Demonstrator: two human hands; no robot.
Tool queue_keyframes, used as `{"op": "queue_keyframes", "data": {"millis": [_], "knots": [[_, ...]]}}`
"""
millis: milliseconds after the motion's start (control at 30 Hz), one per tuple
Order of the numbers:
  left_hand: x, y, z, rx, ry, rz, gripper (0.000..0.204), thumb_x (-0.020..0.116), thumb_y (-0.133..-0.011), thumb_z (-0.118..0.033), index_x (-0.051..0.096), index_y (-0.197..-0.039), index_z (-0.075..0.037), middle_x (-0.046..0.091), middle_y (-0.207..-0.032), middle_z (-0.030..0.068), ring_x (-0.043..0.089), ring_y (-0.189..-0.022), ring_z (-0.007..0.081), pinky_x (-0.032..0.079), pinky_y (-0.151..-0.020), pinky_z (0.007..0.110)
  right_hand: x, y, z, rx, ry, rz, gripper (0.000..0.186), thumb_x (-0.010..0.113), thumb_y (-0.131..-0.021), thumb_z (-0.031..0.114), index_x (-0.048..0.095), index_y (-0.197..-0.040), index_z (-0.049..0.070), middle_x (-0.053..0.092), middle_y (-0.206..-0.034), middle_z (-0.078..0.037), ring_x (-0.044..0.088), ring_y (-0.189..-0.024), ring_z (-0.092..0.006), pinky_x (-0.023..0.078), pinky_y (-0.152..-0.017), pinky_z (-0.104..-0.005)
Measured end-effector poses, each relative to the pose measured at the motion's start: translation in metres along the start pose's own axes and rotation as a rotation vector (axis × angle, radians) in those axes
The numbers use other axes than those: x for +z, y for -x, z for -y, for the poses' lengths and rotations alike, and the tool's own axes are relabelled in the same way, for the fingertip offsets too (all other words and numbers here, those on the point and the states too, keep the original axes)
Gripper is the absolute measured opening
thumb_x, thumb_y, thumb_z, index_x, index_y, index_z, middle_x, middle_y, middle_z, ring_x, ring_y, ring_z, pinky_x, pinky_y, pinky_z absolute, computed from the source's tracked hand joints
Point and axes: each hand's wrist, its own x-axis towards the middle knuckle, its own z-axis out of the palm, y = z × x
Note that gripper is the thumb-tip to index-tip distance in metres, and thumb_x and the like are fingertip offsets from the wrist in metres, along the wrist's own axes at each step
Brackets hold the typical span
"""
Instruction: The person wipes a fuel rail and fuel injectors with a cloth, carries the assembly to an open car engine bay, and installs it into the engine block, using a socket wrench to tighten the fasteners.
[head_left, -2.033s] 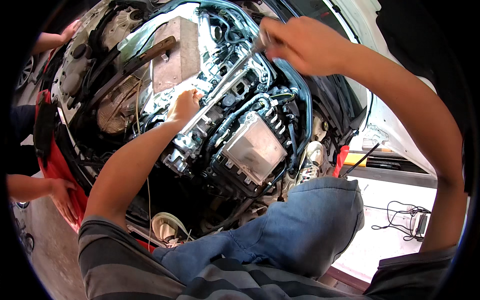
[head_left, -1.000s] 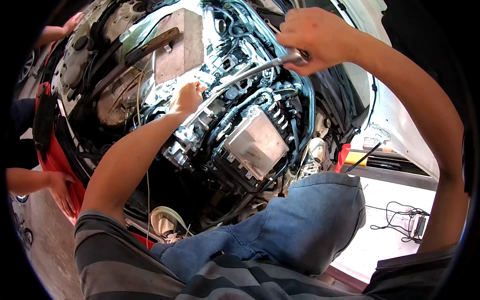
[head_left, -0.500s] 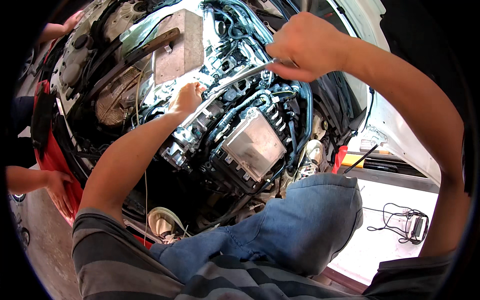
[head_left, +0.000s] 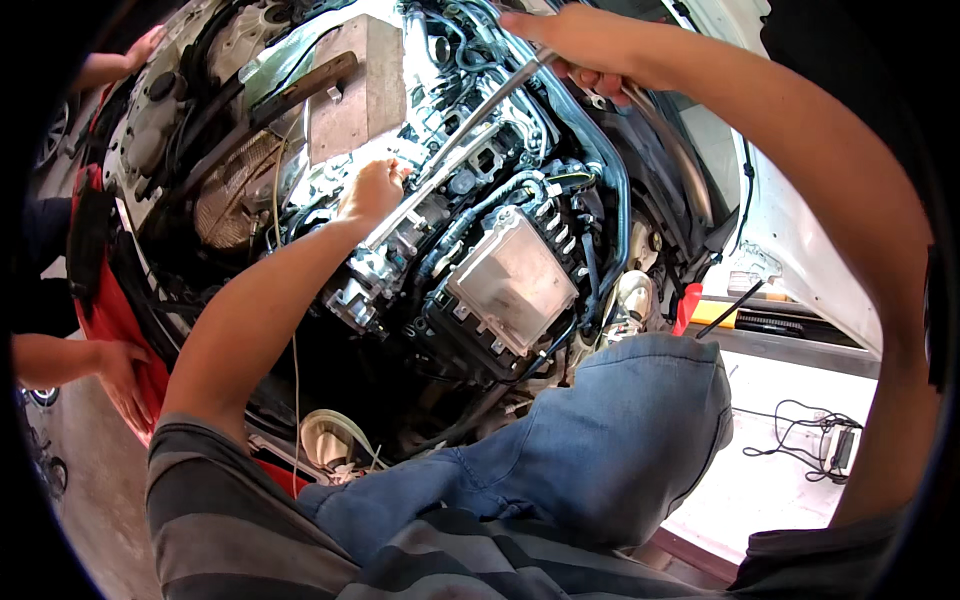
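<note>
A long metal bar (head_left: 490,112) slants across the engine (head_left: 480,165). My right hand (head_left: 575,45) is closed around its upper end, toward the far right of the engine bay. Close to the bar's lower end, my left hand (head_left: 374,190) sits low over the engine's metal parts with curled fingers. What those fingers hold, if anything, is hidden. Beside the left hand lies a flat brownish panel (head_left: 360,95). Nearer to me, a silver-topped rectangular box (head_left: 515,285) is fixed among hoses and cables.
My knee (head_left: 650,430) and two shoes, one a pale shoe (head_left: 328,440), are within the bay. Another person's hands (head_left: 125,385) rest at the red front edge (head_left: 110,310) on the left. A white raised panel (head_left: 800,240) stands right, above a black cable (head_left: 800,445).
My right hand has moved up and slightly left, swinging the bar's upper end farther away from me. My left hand has stayed nearly in place.
</note>
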Motion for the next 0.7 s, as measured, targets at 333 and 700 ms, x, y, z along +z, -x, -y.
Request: {"op": "queue_keyframes", "data": {"millis": [333, 700], "knots": [[0.003, -0.002, 0.001, -0.019, -0.043, -0.050, 0.024, 0.051, -0.094, -0.025, 0.065, -0.098, -0.006, 0.067, -0.092, 0.0194, 0.064, -0.088, 0.0371, 0.050, -0.077, 0.044, 0.010, -0.019, -0.013, -0.612, 0.324, -0.240, 0.061, 0.050, -0.089, 0.060, 0.052, -0.061, 0.005, 0.042, -0.046, -0.004, 0.044, -0.038, -0.0197, 0.038, -0.040, -0.0343], [0.013, 0.000, 0.012, -0.034, -0.012, -0.120, 0.026, 0.052, -0.094, -0.030, 0.065, -0.100, -0.009, 0.066, -0.093, 0.0191, 0.064, -0.087, 0.0367, 0.049, -0.076, 0.045, 0.007, -0.010, -0.039, -0.839, 0.378, -0.312, 0.062, 0.054, -0.087, 0.060, 0.054, -0.065, 0.002, 0.042, -0.046, -0.003, 0.044, -0.038, -0.0190, 0.038, -0.041, -0.0335]]}}
